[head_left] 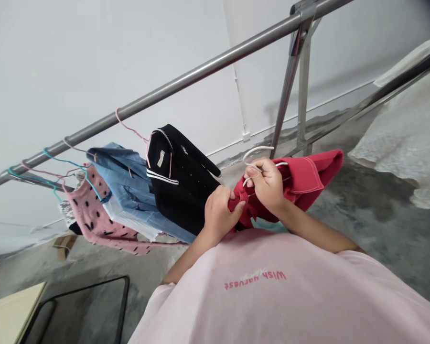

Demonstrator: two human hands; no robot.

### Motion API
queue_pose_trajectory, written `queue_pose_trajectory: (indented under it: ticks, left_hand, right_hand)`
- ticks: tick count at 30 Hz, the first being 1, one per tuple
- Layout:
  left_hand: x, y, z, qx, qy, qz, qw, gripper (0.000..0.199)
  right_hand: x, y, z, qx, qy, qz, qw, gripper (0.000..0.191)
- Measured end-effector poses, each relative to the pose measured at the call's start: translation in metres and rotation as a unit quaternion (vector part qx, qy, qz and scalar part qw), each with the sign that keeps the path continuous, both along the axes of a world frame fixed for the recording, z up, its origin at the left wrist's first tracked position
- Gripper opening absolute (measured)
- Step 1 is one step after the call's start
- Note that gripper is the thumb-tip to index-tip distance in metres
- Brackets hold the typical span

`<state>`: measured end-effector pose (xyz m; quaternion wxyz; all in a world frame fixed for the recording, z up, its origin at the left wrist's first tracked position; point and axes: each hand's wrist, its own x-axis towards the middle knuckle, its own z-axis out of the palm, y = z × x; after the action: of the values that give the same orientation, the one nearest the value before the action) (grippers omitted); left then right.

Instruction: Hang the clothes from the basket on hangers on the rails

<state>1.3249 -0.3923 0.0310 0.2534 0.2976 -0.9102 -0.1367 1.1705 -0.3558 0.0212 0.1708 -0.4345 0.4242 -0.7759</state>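
A white hanger is being pinched by the right hand, its curved end pointing away from the wearer; a red garment is being pinched by the left hand, its length extending rightward past the right hand.

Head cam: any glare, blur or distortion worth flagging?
Head view: soft, even light, no hard glare; faint shadow of the steel rack leg on the wall; left hand and right hand sharp, no visible motion blur; wide-angle stretch makes the pink T-shirt loom large.
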Motion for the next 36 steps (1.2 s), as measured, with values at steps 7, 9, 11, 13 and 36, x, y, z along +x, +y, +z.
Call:
queue_pose_trajectory:
  ticks: [7, 9, 11, 13, 36]
  left_hand:
    - [-0.001, -0.005, 0.001, -0.012, 0.004, 0.039, 0.999, 0.026]
    - [0.003, -0.01, -0.001, 0.07, 0.036, 0.026, 0.997, 0.026]
    - [0.01, -0.015, -0.005, 0.208, 0.082, -0.017, 0.975, 0.033]
    - [0.017, -0.017, -0.008, 0.287, 0.116, -0.037, 0.95, 0.038]
    - [0.013, -0.025, -0.024, 0.447, 0.375, -0.006, 0.812, 0.04]
  right_hand:
    - [0.002, 0.006, 0.0, 0.008, 0.048, -0.019, 0.999, 0.017]
    - [0.0, 0.008, 0.001, 0.011, 0.047, -0.024, 0.999, 0.017]
    - [-0.004, 0.01, 0.002, 0.01, 0.037, -0.027, 0.999, 0.017]
    - [-0.008, 0.013, 0.003, 0.004, 0.018, -0.023, 1.0, 0.018]
    - [-0.035, 0.005, -0.013, -0.058, 0.015, 0.024, 0.998, 0.024]
